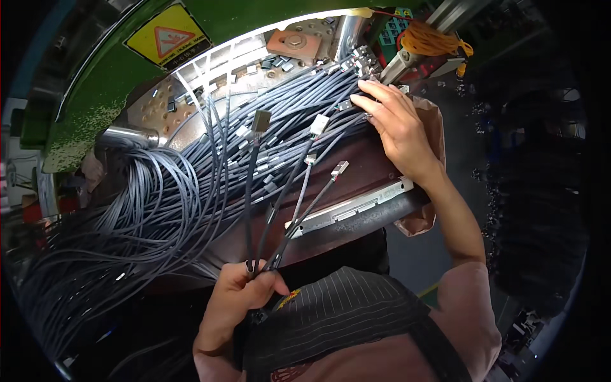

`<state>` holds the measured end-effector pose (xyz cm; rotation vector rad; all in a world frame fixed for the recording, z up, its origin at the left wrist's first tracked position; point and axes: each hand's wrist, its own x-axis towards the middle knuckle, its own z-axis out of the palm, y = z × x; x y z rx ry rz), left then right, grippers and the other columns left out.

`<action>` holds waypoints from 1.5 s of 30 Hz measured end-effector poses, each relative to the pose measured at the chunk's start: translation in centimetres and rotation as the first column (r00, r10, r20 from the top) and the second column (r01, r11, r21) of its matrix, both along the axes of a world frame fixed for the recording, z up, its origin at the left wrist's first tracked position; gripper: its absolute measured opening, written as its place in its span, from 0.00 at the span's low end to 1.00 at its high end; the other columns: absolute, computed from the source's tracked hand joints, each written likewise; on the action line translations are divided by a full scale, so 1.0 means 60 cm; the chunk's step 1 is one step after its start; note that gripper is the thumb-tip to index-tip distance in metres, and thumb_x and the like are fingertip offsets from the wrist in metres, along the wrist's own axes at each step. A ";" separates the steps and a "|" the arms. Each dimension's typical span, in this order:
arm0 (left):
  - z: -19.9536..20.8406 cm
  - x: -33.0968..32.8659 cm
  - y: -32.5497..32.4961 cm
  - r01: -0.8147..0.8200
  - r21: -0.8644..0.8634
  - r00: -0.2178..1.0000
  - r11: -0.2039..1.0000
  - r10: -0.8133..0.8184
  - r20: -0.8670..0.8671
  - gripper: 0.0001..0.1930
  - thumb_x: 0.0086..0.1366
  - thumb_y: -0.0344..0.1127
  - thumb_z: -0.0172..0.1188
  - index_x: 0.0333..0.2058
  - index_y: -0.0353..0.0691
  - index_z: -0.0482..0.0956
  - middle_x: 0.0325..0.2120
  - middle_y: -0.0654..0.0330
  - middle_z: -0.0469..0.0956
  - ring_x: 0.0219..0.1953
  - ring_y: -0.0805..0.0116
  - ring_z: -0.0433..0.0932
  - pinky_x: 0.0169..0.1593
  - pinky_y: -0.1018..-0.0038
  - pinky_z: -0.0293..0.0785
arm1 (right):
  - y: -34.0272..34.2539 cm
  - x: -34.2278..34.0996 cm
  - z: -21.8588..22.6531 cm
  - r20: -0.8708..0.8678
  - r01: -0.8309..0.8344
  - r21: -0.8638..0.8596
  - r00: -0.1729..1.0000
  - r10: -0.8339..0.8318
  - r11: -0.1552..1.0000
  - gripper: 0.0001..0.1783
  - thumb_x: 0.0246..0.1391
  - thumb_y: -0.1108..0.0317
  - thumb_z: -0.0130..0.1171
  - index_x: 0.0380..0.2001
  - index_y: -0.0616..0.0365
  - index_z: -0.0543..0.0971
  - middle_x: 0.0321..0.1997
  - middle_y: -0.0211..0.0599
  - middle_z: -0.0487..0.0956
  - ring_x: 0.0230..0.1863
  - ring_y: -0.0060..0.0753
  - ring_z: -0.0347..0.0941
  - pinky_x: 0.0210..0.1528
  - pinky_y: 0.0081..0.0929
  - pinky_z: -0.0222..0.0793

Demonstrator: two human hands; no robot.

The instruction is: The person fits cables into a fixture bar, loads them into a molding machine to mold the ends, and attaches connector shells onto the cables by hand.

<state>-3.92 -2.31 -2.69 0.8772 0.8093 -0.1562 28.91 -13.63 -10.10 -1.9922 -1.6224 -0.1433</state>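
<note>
Near my body, my left hand (238, 294) is closed round several cables (251, 197), dark and grey braided ones, which stick up and away from me. Their free ends carry small metal plugs: a silver plug (319, 125), a smaller silver plug (340, 169) and a dark plug (261, 121). My right hand (401, 130) reaches to the far right end of a large heap of grey cables (299, 95). Its fingers are stretched out over the cluster of metal plugs (363, 62) there, and nothing shows gripped in them. The thumb is partly hidden.
A metal bar with slots (356, 207) lies along the dark table's near edge (280, 245). Loose cable lengths (140, 197) hang off to the left. Behind stands a green machine frame (95, 83) with a yellow warning sign (168, 37). Brown paper (429, 121) sits beside my right forearm.
</note>
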 end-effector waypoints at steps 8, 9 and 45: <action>0.005 -0.079 -0.023 -0.098 0.177 0.988 0.979 0.075 0.133 0.11 0.62 0.29 0.56 0.27 0.27 0.83 0.13 0.65 0.71 0.16 0.82 0.64 0.23 0.81 0.56 | -0.107 -0.096 0.036 -0.035 -0.149 -0.108 0.989 0.146 0.983 0.24 0.46 0.69 0.66 0.50 0.55 0.78 0.50 0.35 0.76 0.53 0.42 0.71 0.60 0.45 0.63; 0.002 -0.078 -0.023 -0.117 0.154 0.987 0.981 0.098 0.126 0.12 0.62 0.29 0.55 0.26 0.26 0.83 0.13 0.65 0.70 0.16 0.82 0.64 0.22 0.81 0.55 | -0.115 -0.116 0.012 -0.055 -0.139 -0.097 0.989 0.134 0.986 0.25 0.44 0.68 0.67 0.49 0.55 0.78 0.48 0.34 0.76 0.51 0.40 0.71 0.57 0.44 0.63; 0.012 -0.076 -0.020 -0.025 0.289 1.000 0.957 0.029 -0.008 0.13 0.72 0.34 0.51 0.38 0.32 0.83 0.11 0.74 0.61 0.16 0.87 0.57 0.21 0.81 0.50 | 0.037 -0.171 0.042 0.005 -0.359 -0.015 0.933 0.359 0.933 0.16 0.44 0.75 0.61 0.41 0.59 0.79 0.42 0.36 0.74 0.38 0.36 0.75 0.35 0.29 0.73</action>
